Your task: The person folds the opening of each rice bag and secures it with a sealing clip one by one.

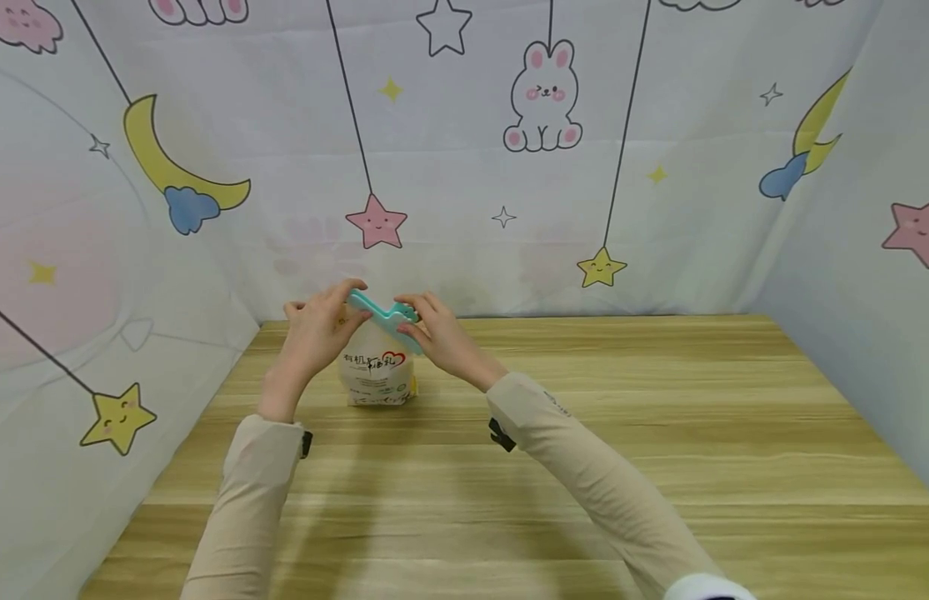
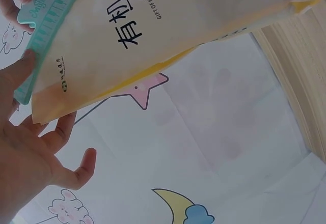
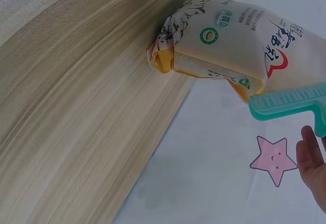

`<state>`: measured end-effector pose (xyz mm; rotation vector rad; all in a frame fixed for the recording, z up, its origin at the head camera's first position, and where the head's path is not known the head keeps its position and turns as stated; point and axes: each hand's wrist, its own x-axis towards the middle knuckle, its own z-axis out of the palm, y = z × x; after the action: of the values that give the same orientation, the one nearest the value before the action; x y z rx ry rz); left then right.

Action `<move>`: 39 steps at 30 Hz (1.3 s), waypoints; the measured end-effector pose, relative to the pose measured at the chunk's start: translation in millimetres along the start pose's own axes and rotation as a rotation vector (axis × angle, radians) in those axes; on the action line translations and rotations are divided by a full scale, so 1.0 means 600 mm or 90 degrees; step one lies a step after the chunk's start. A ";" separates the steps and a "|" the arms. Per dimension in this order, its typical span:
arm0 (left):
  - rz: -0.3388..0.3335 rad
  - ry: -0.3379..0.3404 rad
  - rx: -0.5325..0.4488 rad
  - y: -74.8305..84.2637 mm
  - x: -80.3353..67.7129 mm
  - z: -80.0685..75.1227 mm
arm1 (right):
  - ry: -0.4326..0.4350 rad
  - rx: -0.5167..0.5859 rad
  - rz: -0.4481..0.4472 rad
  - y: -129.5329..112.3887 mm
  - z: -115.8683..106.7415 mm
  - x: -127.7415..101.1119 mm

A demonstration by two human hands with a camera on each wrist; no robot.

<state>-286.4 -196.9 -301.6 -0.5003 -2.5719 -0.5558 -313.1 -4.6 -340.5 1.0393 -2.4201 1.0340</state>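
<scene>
Evidently the sealing step is under way: the left hand point(image 1: 314, 333) and right hand point(image 1: 442, 337) each pinch an end of the teal bag clip point(image 1: 385, 315) across the top of the upright food pouch point(image 1: 376, 375), at twelve o'clock on the wooden table point(image 1: 659, 433). The clip's long axis runs ten to four o'clock; closing it probably needs even squeezing.

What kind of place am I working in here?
Likely a staged tabletop booth, not a real kitchen: a wooden table boxed in by cartoon-print cloth walls, with only a clipped food bag.
</scene>
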 end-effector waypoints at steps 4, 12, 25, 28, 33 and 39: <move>0.019 0.034 0.008 0.004 -0.001 -0.003 | 0.001 0.000 0.005 0.001 0.003 -0.001; 0.028 0.054 0.009 0.012 -0.001 -0.007 | 0.010 -0.005 0.001 -0.002 0.004 -0.003; 0.081 0.101 0.021 0.020 -0.005 -0.002 | 0.006 0.025 0.032 0.009 0.015 -0.011; 0.090 0.104 0.037 0.022 -0.006 0.001 | 0.001 0.038 0.042 0.013 0.019 -0.014; 0.100 0.104 0.064 0.024 -0.008 0.007 | 0.002 0.050 0.047 0.017 0.024 -0.017; 0.108 0.105 0.083 0.028 -0.010 0.009 | -0.001 0.048 0.062 0.022 0.030 -0.022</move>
<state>-276.5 -181.7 -304.3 -0.5950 -2.3624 -0.3518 -313.4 -4.6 -366.1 0.9542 -2.4713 1.1641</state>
